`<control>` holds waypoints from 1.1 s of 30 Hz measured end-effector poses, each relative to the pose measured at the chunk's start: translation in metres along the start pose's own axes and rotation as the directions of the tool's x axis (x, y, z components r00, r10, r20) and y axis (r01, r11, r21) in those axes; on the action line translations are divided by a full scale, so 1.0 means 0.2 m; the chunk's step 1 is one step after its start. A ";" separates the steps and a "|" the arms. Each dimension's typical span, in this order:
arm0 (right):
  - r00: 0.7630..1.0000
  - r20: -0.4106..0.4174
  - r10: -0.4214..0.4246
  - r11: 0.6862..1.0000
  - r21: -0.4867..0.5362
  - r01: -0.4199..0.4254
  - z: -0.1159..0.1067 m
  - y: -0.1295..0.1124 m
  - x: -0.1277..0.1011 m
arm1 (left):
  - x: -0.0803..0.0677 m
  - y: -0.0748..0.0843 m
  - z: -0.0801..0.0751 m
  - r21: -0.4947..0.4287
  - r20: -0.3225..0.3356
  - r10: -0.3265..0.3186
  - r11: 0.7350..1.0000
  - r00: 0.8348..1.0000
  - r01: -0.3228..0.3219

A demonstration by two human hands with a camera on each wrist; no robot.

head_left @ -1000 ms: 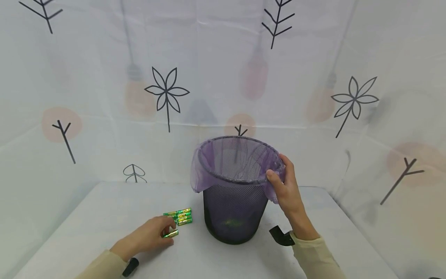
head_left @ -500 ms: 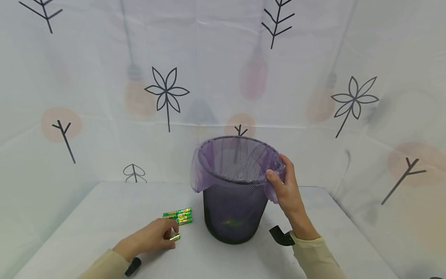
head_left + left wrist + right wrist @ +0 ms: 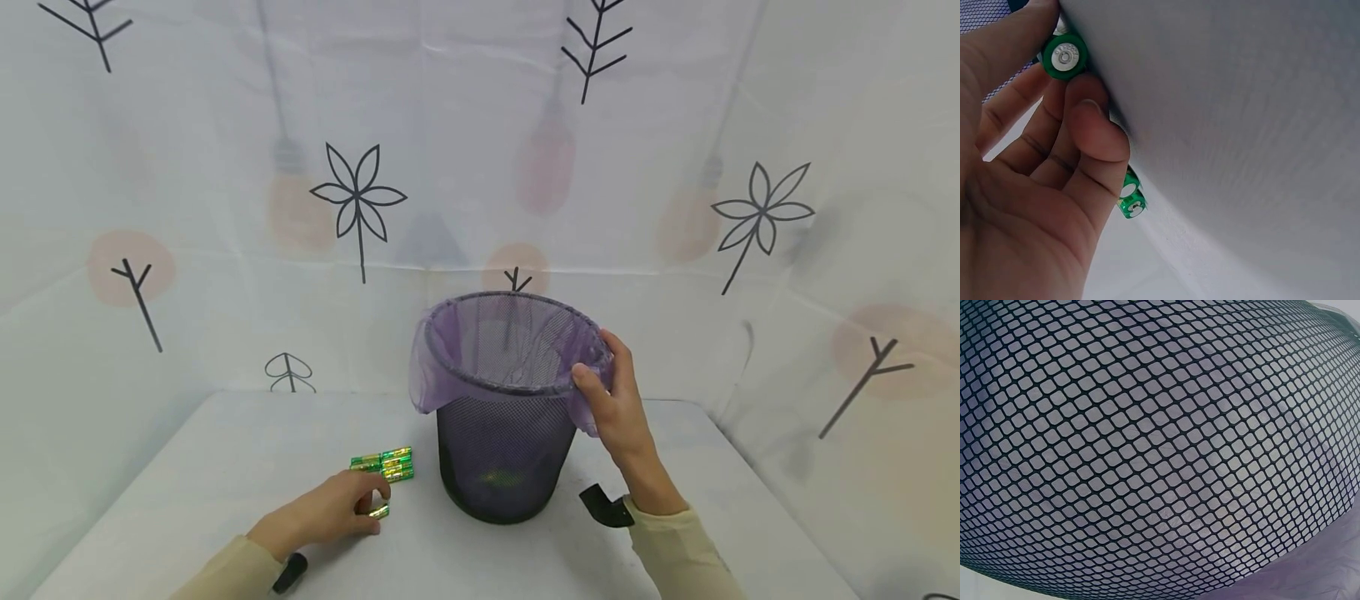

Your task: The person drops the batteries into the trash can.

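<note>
A black mesh bin (image 3: 501,467) lined with a purple bag (image 3: 495,387) stands mid-table. My right hand (image 3: 611,400) grips its right rim over the bag's folded edge. The right wrist view shows only the mesh wall (image 3: 1147,456) close up. Left of the bin, my left hand (image 3: 337,508) pinches a green and gold battery (image 3: 377,512) against the table (image 3: 225,467). The left wrist view shows that battery's (image 3: 1065,57) end between my fingertips, with another battery (image 3: 1132,203) behind. Several more batteries (image 3: 390,464) lie in a row just beyond the hand. Something green (image 3: 498,479) shows through the mesh at the bin's bottom.
The white table is walled by a patterned white cloth backdrop (image 3: 360,200) at the back and both sides. Black wrist camera mounts (image 3: 607,508) sit on both cream sleeves.
My left hand has drawn one battery toward me and slightly right, away from the row. The right hand and the bin have not moved.
</note>
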State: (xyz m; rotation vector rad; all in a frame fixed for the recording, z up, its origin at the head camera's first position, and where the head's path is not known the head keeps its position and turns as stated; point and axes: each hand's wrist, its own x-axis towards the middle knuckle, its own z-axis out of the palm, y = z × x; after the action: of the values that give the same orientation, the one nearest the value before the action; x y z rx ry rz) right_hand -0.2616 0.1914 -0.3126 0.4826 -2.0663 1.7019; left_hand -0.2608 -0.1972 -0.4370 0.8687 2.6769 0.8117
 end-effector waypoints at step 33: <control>1.000 -0.010 0.004 1.000 0.018 -0.004 0.01 0.00 0.00 | -0.01 0.05 -0.13 0.017 -0.087 0.040 0.999 0.995 -0.039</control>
State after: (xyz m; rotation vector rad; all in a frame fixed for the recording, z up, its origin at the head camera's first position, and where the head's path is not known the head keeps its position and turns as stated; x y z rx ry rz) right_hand -0.2621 0.1900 -0.3125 0.4746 -2.0479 1.7234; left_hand -0.2640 -0.2034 -0.4093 0.9127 2.7523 0.8580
